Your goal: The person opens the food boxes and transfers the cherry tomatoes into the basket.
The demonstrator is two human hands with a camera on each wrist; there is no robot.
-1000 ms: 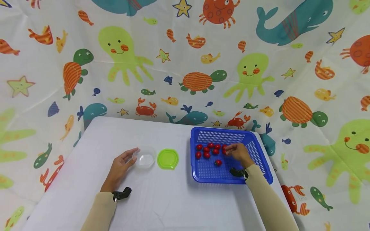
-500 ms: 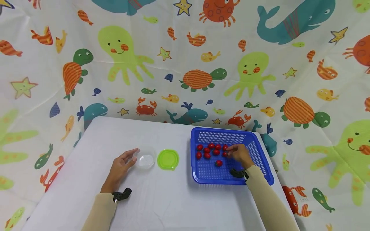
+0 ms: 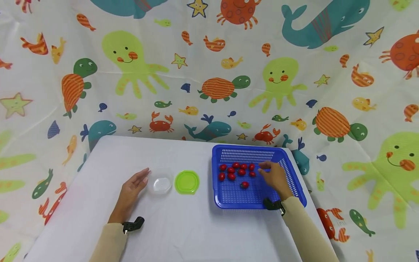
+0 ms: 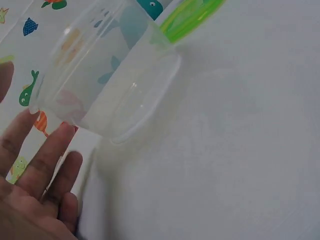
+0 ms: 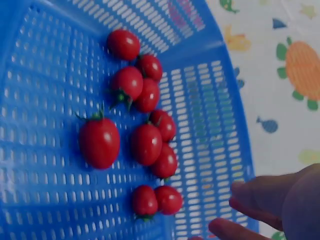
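Note:
A clear plastic tub point(image 3: 161, 183) stands on the table at the left. My left hand point(image 3: 132, 187) is beside it, fingers relaxed. In the left wrist view, its fingertips point(image 4: 65, 131) come right up to the tub's rim and side. Small red tomatoes point(image 3: 241, 172), some with green stems, lie in a blue perforated basket point(image 3: 235, 208). One larger tomato point(image 5: 100, 142) sits apart from the cluster. Over the right part of the basket is my right hand point(image 3: 276, 178), fingers loosely bent, holding nothing. Its fingertips are just right of the nearest tomatoes.
A bright green lid point(image 3: 187, 182) lies flat between tub and basket. The white-covered table point(image 3: 183, 229) backs onto a hanging cloth point(image 3: 193, 69) printed with sea animals. The basket's raised walls surround the tomatoes.
My right hand has drawn back to the right from the tomatoes at the cluster's right end, leaving them uncovered. My left hand has eased slightly left at the tub. The head view has shifted a little.

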